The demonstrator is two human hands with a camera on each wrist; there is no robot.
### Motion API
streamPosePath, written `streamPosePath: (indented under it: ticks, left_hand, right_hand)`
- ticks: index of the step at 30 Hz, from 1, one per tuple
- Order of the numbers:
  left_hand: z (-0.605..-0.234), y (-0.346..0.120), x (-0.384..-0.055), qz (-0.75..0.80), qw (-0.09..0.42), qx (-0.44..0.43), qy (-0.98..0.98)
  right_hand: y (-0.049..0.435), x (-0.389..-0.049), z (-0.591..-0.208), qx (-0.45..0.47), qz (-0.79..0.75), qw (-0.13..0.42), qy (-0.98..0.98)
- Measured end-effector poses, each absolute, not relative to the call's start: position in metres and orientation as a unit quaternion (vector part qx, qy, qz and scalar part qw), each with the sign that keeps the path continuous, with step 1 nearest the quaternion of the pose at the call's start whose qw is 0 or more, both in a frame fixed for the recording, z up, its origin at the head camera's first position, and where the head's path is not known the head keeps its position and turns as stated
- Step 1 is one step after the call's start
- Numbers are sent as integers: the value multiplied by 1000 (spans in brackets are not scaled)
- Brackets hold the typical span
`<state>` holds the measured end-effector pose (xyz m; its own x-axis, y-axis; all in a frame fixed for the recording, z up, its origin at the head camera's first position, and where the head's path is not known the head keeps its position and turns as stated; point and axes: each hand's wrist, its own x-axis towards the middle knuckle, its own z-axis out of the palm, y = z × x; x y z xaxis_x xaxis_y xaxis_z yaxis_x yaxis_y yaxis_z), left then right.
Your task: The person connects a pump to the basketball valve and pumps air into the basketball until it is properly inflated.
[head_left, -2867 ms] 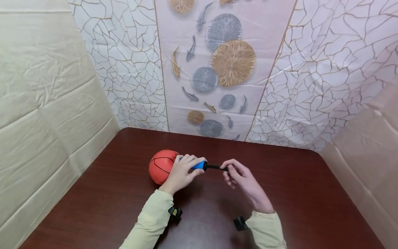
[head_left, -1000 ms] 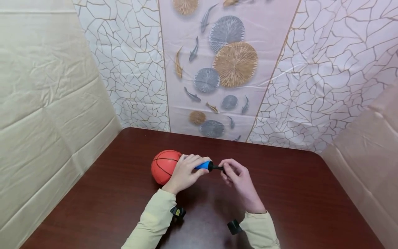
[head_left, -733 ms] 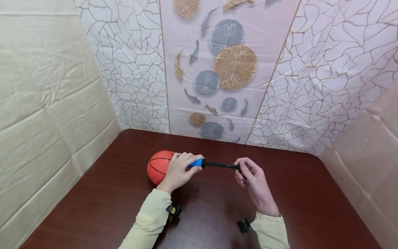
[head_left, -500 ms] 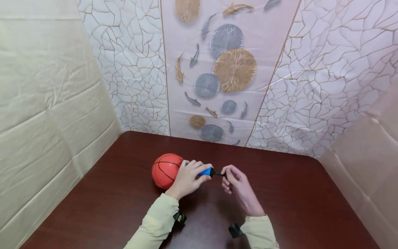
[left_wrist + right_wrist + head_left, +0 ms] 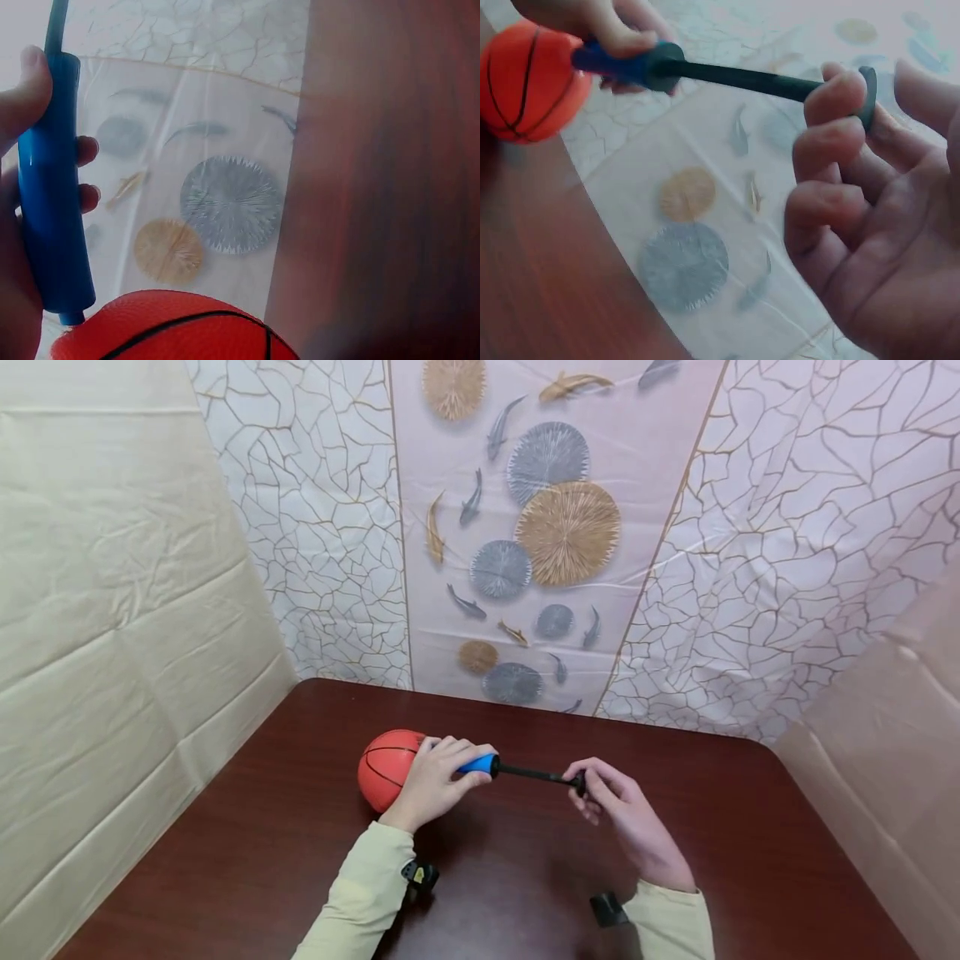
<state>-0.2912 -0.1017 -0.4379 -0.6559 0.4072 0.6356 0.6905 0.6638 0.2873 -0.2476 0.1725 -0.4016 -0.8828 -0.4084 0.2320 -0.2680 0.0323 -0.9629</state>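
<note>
My left hand (image 5: 438, 781) grips the blue barrel of a hand pump (image 5: 478, 765), its fingers wrapped round it. In the left wrist view the pump's narrow end meets the red basketball (image 5: 180, 326), whose surface looks dented beside it. My right hand (image 5: 618, 806) holds the black handle (image 5: 868, 97) at the end of the pump's rod (image 5: 534, 772), fingers curled round it. The rod stands well out of the barrel. In the head view the left hand covers part of the basketball (image 5: 384, 772) and the joint between pump and ball.
Everything lies over a dark red-brown table (image 5: 247, 860). A patterned cloth wall (image 5: 337, 568) rises behind it, and beige cloth (image 5: 97, 610) hangs at the left side. Black wrist cameras sit on both sleeves.
The right hand has gone in and out several times, pushing and drawing the rod. Since half a second ago it has moved right, drawing the rod out; the ball shifted slightly left.
</note>
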Motion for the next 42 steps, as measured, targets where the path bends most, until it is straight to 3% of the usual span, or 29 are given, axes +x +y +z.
streamPosePath:
  ticks: [8, 14, 23, 33, 39, 42]
  left_hand:
    - [-446, -89, -292, -229, 266, -342, -872]
    - [-443, -94, -292, -237, 238, -362, -870]
    - [-443, -103, -295, -246, 283, -313, -873]
    - [-451, -77, -290, -250, 293, -346, -856]
    - [-445, -91, -292, -252, 281, -360, -853]
    - [-441, -99, -293, -260, 289, -339, -857]
  right_hand:
    - [141, -261, -426, -252, -638, 123, 717]
    - [145, -257, -419, -249, -613, 115, 741]
    - [174, -249, -403, -244, -654, 59, 714]
    - [131, -259, -424, -251, -601, 51, 757]
    - [147, -252, -409, -245, -600, 82, 757]
    - [162, -248, -400, -248, -617, 72, 744]
